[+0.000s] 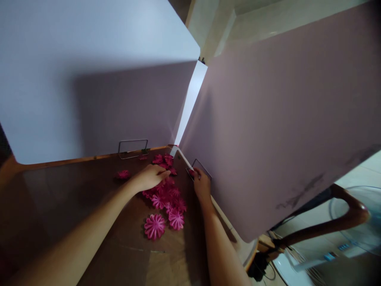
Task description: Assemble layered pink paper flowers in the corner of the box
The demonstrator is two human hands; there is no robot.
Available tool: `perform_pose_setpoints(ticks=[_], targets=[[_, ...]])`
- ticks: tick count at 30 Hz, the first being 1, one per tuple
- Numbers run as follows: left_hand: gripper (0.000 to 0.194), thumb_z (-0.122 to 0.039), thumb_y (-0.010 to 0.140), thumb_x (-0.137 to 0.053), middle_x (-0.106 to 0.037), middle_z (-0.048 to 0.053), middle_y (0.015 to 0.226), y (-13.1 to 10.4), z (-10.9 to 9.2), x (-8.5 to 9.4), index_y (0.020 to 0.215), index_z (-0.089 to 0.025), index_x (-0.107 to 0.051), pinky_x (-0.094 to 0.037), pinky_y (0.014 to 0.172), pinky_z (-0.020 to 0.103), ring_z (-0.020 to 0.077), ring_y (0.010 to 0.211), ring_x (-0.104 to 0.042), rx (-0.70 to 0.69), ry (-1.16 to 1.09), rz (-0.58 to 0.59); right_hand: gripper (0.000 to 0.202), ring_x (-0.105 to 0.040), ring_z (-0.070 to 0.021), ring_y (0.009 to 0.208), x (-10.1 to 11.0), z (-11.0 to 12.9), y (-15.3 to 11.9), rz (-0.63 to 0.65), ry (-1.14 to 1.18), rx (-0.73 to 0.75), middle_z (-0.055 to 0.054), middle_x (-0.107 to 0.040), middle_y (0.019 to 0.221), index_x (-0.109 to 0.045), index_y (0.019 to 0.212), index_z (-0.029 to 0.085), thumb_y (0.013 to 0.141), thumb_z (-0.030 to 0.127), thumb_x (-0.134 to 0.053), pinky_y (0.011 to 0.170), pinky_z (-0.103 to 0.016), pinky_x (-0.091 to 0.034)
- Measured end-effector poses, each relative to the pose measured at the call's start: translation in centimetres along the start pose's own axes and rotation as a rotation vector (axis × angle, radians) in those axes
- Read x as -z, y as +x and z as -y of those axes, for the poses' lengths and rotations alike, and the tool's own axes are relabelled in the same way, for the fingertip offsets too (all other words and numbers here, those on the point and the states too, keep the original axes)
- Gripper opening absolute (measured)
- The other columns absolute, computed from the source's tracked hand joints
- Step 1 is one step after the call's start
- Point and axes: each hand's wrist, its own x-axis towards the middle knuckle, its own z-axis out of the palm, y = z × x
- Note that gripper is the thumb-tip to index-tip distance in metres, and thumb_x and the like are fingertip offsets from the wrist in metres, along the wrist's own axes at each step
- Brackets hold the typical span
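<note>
A heap of pink, many-petalled flowers lies on the brown tabletop; they look artificial. My left hand reaches over the upper part of this heap from the left, thumb and fingers stretched out and somewhat apart, hiding some flowers beneath. Close to the right-hand panel, my right hand has its fingers curled together. A small pink piece shows at its fingertips, apparently a flower, mostly hidden. One larger flower rests at the near end of the heap, and another flower lies off to the left.
Two large pale panels, a left one and a right one, stand upright and meet at the back. A thin wire frame stands against the left panel. A curved wooden chair arm and a fan are at right.
</note>
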Motion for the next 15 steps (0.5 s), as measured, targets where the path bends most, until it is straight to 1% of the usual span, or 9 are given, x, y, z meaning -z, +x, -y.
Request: perform_pose_setpoints(ticks=[2,4,8,11,15], targets=[[0.045,-0.046,0.093,-0.041,-0.051,-0.001,0.052,0.1,-0.2,0.2,0.058,-0.022,-0.055,-0.025,0.054,0.028,0.0155,0.05,-0.046,0.0,0.006,-0.012,0.036,-0.065,-0.0259,0.104,0.1,-0.7,0.0,0.035,-0.086,0.032,-0.016,-0.072,0.112,-0.07,0.112,0.013,0.088,0.023,-0.046,0.097,-0.039,-0.043],[0.043,-0.044,0.094,-0.041,-0.05,-0.001,0.053,0.1,-0.2,0.3,0.06,-0.022,-0.055,-0.025,0.055,0.029,0.0157,0.052,-0.047,-0.008,0.022,-0.028,0.038,-0.065,-0.0256,0.106,0.1,-1.3,0.0,0.088,-0.153,0.066,-0.017,-0.071,0.114,-0.07,0.115,0.011,0.088,0.016,-0.043,0.099,-0.038,-0.043],[0.034,-0.036,0.09,-0.046,-0.054,0.001,0.058,0.1,0.1,0.3,0.061,-0.021,-0.056,-0.024,0.058,0.029,0.0164,0.057,-0.049,-0.031,0.062,-0.044,0.042,-0.066,-0.0235,0.106,-0.4,-2.2,0.0,0.186,-0.25,0.121,-0.014,-0.071,0.117,-0.068,0.119,0.014,0.084,0.007,-0.046,0.101,-0.034,-0.043],[0.031,-0.033,0.089,-0.048,-0.058,0.001,0.06,-0.1,0.2,0.1,0.062,-0.021,-0.058,-0.025,0.058,0.029,0.0165,0.057,-0.05,-0.039,0.085,-0.027,0.045,-0.065,-0.0229,0.108,-0.7,-2.3,0.0,0.212,-0.301,0.146,-0.012,-0.07,0.119,-0.067,0.122,0.016,0.082,0.006,-0.05,0.101,-0.033,-0.043],[0.03,-0.033,0.089,-0.048,-0.061,0.002,0.06,-0.2,0.2,-0.3,0.065,-0.022,-0.061,-0.025,0.058,0.029,0.0172,0.056,-0.051,-0.041,0.105,-0.017,0.039,-0.065,-0.025,0.102,-0.6,-2.1,-0.1,0.184,-0.359,0.134,-0.012,-0.072,0.108,-0.071,0.116,0.017,0.08,0.01,-0.057,0.097,-0.037,-0.044]])
